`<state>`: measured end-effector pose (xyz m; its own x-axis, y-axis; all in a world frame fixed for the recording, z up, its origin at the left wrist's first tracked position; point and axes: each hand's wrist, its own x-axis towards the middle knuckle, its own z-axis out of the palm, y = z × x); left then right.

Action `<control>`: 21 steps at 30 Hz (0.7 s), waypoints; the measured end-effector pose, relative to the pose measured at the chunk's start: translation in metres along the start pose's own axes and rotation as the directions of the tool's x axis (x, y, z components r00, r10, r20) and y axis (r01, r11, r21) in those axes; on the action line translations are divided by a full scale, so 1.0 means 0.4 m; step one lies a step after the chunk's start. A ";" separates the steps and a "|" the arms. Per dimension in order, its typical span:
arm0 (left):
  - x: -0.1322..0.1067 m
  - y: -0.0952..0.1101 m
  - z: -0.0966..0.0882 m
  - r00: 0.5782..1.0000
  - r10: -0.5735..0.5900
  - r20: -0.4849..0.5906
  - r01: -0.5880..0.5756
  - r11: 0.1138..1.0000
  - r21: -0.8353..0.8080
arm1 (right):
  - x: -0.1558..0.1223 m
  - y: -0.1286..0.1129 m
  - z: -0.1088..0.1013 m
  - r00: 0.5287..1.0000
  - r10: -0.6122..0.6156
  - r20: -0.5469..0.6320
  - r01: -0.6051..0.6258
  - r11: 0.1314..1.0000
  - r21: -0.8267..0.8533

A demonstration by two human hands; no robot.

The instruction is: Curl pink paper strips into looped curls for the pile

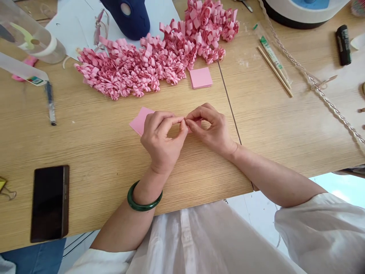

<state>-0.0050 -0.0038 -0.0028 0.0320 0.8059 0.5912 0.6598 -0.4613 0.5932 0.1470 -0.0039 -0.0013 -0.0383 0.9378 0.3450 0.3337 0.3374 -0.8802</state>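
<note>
My left hand (pixel 164 135), a green bangle on its wrist, pinches thumb and forefinger together. Fingertip to fingertip with it, my right hand (pixel 211 127) is also closed in a pinch. A bit of pink paper (pixel 190 129) shows between and behind the right fingers; its part at the fingertips is too small and covered to make out clearly. Partly under my left hand lies a flat pink paper sheet (pixel 139 121). A small stack of pink paper squares (pixel 201 78) rests beyond my right hand. Behind it spreads a long heap of curled pink paper pieces (pixel 134 66).
A dark phone (pixel 49 203) lies at the left edge. Farther back stand a clear plastic container (pixel 47 47) and a dark blue object (pixel 128 19) on white paper. Wooden chopsticks (pixel 275 72), a braided cord (pixel 299 66) and a black marker (pixel 343 45) lie to the right.
</note>
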 end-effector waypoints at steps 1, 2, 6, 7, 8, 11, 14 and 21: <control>-0.001 0.001 0.001 1.000 0.021 -0.016 -0.021 1.000 0.014 | -0.001 -0.001 0.000 1.000 0.003 -0.006 -0.003 1.000 0.004; -0.003 0.002 0.003 0.999 0.042 -0.030 -0.041 0.999 0.030 | -0.002 -0.002 0.000 1.000 0.009 -0.011 -0.009 1.000 0.005; -0.005 0.008 0.008 0.993 0.101 -0.061 -0.094 0.989 0.112 | -0.008 -0.002 0.004 0.998 0.048 -0.040 -0.048 0.999 0.017; -0.005 0.010 0.010 0.991 0.113 -0.065 -0.104 0.987 0.124 | -0.009 0.000 0.005 0.997 0.061 -0.047 -0.060 0.998 0.029; -0.006 0.012 0.011 0.990 0.125 -0.067 -0.116 0.985 0.129 | -0.010 0.002 0.006 0.996 0.076 -0.055 -0.073 0.996 0.048; -0.009 0.020 0.014 0.989 0.147 -0.033 -0.143 0.984 0.106 | -0.008 0.008 0.010 0.983 0.165 -0.079 -0.154 0.979 0.133; -0.015 0.027 0.018 0.986 0.160 0.051 -0.163 0.983 0.078 | 0.000 0.011 0.012 0.950 0.295 -0.103 -0.263 0.933 0.244; -0.011 0.022 0.021 0.998 0.041 0.048 -0.030 0.978 -0.205 | 0.020 0.006 0.002 0.932 0.361 -0.022 -0.324 0.861 0.392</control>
<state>0.0069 -0.0081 -0.0048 0.0954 0.8034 0.5878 0.4908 -0.5517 0.6743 0.1468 0.0043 -0.0008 0.1052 0.9944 0.0114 -0.0700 0.0188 -0.9974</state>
